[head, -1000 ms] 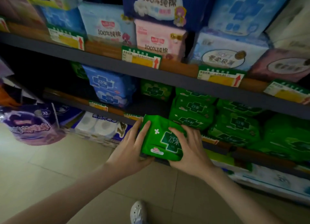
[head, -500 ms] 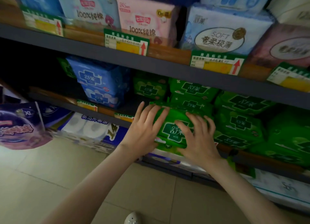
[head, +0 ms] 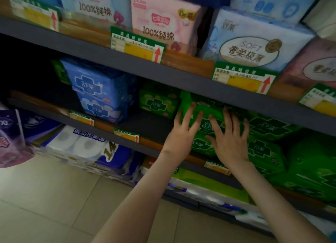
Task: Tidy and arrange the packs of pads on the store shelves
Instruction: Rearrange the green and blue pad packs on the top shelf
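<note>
A green pack of pads (head: 209,111) lies on top of a stack of green packs (head: 201,144) on the middle shelf (head: 151,128). My left hand (head: 183,133) rests flat against its left front, fingers spread. My right hand (head: 230,140) presses flat on its right front, fingers spread too. Neither hand wraps around the pack. More green packs (head: 267,148) fill the shelf to the right. One green pack (head: 160,102) stands further back on the left. Two blue packs (head: 101,93) are stacked at the shelf's left.
The upper shelf (head: 181,73) carries pink (head: 163,18), light blue (head: 94,4) and white "SOFT" packs (head: 254,40), with green price tags (head: 138,44) on its edge. Toilet roll packs (head: 76,144) sit on the bottom level. A purple pack (head: 11,139) hangs at far left. Tiled floor (head: 54,197) lies below.
Both hands carried the green pack up from in front of the shelf and pushed it onto the green stack. Their grip opened into flat palms pressing its front.
</note>
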Demonstrator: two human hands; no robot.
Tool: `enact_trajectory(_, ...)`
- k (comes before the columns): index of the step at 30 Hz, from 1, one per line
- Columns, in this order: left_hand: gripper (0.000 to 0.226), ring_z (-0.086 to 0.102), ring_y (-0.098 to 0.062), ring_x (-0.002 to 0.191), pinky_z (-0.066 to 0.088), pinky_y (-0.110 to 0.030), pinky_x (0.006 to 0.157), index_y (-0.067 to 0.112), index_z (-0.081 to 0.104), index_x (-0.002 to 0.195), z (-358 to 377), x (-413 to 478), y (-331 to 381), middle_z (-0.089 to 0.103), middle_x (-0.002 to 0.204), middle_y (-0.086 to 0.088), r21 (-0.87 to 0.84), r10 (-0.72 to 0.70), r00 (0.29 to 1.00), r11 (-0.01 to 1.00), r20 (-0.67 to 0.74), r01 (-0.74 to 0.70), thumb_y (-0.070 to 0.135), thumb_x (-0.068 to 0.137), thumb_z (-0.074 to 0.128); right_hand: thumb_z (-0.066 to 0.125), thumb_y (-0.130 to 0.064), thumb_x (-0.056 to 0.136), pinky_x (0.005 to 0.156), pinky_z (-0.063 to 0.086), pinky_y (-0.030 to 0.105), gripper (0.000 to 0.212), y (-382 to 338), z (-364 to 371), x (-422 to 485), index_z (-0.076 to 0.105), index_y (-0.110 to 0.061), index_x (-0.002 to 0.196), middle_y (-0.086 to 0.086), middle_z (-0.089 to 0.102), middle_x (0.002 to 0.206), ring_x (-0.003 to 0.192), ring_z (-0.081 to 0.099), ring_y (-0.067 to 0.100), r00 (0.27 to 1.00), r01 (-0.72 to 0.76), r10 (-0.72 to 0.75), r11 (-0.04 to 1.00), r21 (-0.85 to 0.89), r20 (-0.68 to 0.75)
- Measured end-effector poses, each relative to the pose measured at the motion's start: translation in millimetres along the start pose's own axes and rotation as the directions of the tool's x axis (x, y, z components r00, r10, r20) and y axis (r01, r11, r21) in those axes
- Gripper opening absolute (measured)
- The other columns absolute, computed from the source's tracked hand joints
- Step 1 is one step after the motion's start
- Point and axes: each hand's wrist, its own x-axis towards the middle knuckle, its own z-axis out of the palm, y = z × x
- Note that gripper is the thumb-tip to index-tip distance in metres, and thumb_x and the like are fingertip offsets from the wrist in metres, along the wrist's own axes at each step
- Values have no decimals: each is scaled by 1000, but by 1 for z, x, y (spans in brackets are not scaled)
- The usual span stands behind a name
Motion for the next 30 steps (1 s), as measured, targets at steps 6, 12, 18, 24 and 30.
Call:
enact_trajectory(6,72,12,-42,141,25,-61,109,12,26,144,-58,-42,13,9,152,-20,-165,-213,977,964,-8,209,21,81,61,80,-17,66,109,6,51,85,-34,-60,-10,34,-16,137,15,25,144,133,24,34,998,-44,35,978,202,48)
enact_trajectory(12,54,44,-37,121,47,-50,95,10,36,132,-200,-20,-17,22,144,-18,-322,-125,969,945,-214,52,14,85,62,69,-17,81,99,28,40,61,-54,-198,36,37,-15,133,10,36,136,119,41,27,991,132,-115,821,556,-66)
enact_trajectory(18,49,41,-36,122,48,-50,89,12,36,130,-341,79,-59,23,143,-12,-206,11,890,971,-456,-118,17,87,59,56,-20,89,101,31,37,50,-29,-336,154,34,-13,134,10,38,133,120,43,29,917,216,17,818,533,-398)
enact_trajectory(24,52,40,-42,122,37,-52,96,9,36,134,-412,150,-114,23,145,-20,66,40,848,998,-528,-6,27,89,54,61,-14,86,95,29,44,55,-7,-405,244,33,-16,133,11,34,133,116,39,33,807,153,79,929,336,-586)
enact_trajectory(30,62,35,-42,126,25,-52,103,12,35,136,-428,189,-133,22,146,-21,119,18,856,992,-517,51,28,81,60,79,-15,69,94,27,45,75,16,-427,304,40,-14,133,20,39,135,119,35,34,820,-63,177,973,222,-544)
